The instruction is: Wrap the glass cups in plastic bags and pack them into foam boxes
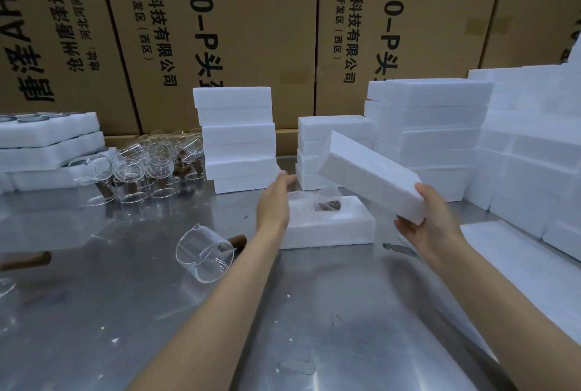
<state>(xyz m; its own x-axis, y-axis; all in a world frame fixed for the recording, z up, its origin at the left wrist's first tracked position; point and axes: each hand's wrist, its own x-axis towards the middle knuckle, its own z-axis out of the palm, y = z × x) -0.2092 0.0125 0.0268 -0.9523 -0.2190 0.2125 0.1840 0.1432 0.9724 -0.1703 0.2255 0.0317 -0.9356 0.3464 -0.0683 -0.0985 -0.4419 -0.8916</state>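
The right hand (430, 224) grips one end of a white foam lid (371, 175), thumb on top and fingers curled underneath, so the slab hangs tilted in the air, its far end higher and reaching back over the open foam box (330, 227) on the steel table (157, 312). The left hand (275, 199) is empty, fingers straight and loosely together, stretched flat just above the left end of that same box, not visibly touching it. Inside the box's recess sits a bagged glass cup (327, 200), clear plastic around it and a brown handle showing through. To the near left of the box, a bare glass cup (204, 254) lies on its side on the table, its brown wooden handle pointing back toward the box. Farther left of the box stands a cluster of unwrapped glass cups (144, 167), and beyond them a low stack of foam trays (47, 145). Directly behind the box rise two piles of closed foam boxes (239, 139), and to its right a larger wall of them (471, 133). Behind everything stand printed cardboard cartons (220, 29).
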